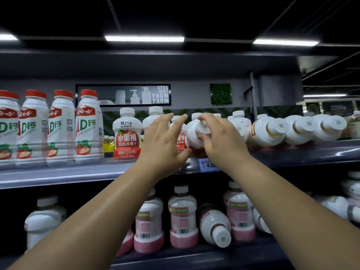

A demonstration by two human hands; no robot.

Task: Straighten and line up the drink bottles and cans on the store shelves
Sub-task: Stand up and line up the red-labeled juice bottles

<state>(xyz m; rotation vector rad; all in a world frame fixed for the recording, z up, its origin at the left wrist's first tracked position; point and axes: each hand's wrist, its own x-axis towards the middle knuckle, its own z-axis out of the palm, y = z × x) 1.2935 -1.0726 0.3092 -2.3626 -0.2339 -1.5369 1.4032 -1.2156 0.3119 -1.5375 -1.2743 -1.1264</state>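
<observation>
The tipped bottle (pixel 191 131) is lying near the middle of the upper shelf (pixel 58 175), cap towards the camera, and the right grip (pixel 220 141) is curling round its cap and neck, thumb below and fingers over the top. It looks as if it is about to be stood up. The left grip (pixel 161 141) is hanging wide just beside it, fingers straight and spread in front of an upright bottle; whether it is touching that bottle cannot be told. To the left the work is looking done: the apple bottle (pixel 127 133) is standing upright with its label forward, and the red-capped bottles (pixel 88 123) are standing in an even row at the shelf's front. To the right much is waiting: three fallen bottles (pixel 300 129) are lying side by side, caps outward, with more blurred ones past them. On the lower shelf (pixel 194 259) several pink bottles (pixel 183 215) are standing, but one fallen bottle (pixel 214 225) is lying among them and others at the right edge are too blurred to judge. By this showing the task is roughly half done on the upper shelf and hardly begun below.
</observation>
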